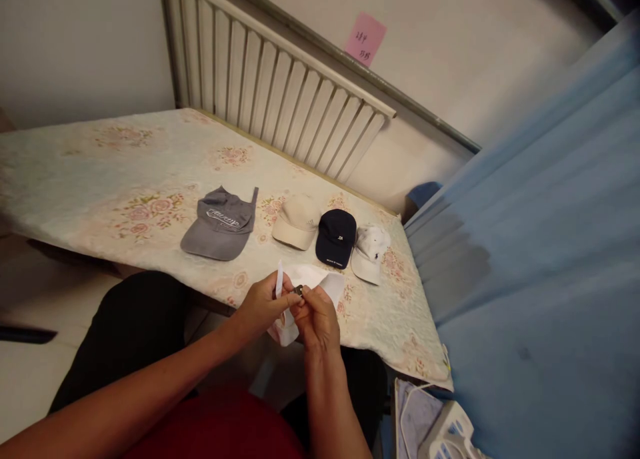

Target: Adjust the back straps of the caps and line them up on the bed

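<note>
Over the table's near edge I hold a white cap, with its brim resting toward the table. My left hand is closed on the cap's strap, whose pale end sticks up beside the fingers. A small dark metal buckle shows between both hands. My right hand pinches at this buckle from the other side. The lower part of the cap hangs below the hands, partly hidden by them.
Along the table with its floral cover lie a grey cap, a beige cap, a navy cap and another white cap. A radiator stands behind. A blue curtain hangs at the right, near a white appliance.
</note>
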Demonstrator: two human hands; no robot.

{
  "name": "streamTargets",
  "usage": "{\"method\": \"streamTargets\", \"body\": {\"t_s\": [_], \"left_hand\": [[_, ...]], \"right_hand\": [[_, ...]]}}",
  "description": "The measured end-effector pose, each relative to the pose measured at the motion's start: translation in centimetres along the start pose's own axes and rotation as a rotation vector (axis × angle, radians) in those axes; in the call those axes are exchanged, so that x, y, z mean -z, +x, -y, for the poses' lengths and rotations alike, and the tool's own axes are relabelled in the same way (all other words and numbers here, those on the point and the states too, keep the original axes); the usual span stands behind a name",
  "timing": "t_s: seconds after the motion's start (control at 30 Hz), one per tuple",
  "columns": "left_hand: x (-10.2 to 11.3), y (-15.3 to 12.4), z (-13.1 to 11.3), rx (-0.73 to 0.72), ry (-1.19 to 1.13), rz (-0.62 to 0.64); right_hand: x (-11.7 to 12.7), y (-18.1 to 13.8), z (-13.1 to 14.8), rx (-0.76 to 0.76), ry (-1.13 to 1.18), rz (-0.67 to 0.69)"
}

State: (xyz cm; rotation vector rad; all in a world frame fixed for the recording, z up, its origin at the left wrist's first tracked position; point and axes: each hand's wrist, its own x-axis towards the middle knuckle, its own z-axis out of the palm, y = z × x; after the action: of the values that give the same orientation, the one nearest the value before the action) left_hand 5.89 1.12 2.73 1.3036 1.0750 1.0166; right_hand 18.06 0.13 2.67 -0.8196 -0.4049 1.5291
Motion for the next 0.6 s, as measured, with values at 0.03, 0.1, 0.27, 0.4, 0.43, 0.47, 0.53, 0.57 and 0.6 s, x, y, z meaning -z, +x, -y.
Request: {"method": "streamTargets", "body": {"t_s": [0.03,0.1,0.27,0.4,0.43,0.47,0.53,0.57,0.6], "left_hand": [[0.0,0.0,-0.1,0.002,0.001,-0.009],[-0.1,0.0,-0.3,0.012,-0.004,-0.014],[-0.1,-0.1,-1.0,0.068,-0.066,0.050],[0.7,-0.3,-1.7,0.124,-0.198,0.140],[1.0,-0.4,-1.8,0.131,-0.239,0.161],[1.2,-0.5,-2.0,0.134,-0.273,0.181],[1.7,-0.6,-2.2,0.129,-0.310,0.211],[1.9,-0.6,-2.2,0.129,-0.314,0.214],[2.1,-0.6,-2.2,0.130,-0.310,0.209]], "right_hand": [[0.0,0.0,0.0,0.007,-0.026,0.004],[0.1,0.0,0.0,0.020,-0.078,0.006],[0.3,0.1,0.2,0.007,-0.120,0.026],[0.8,0.2,0.3,-0.027,-0.080,0.044],[0.9,0.3,0.3,-0.028,-0.063,0.053],[0.9,0.3,0.3,-0.026,-0.042,0.065],[1.0,0.4,0.5,-0.017,0.004,0.083],[1.0,0.4,0.5,-0.018,0.021,0.086],[1.0,0.4,0.6,-0.026,0.031,0.086]]}}
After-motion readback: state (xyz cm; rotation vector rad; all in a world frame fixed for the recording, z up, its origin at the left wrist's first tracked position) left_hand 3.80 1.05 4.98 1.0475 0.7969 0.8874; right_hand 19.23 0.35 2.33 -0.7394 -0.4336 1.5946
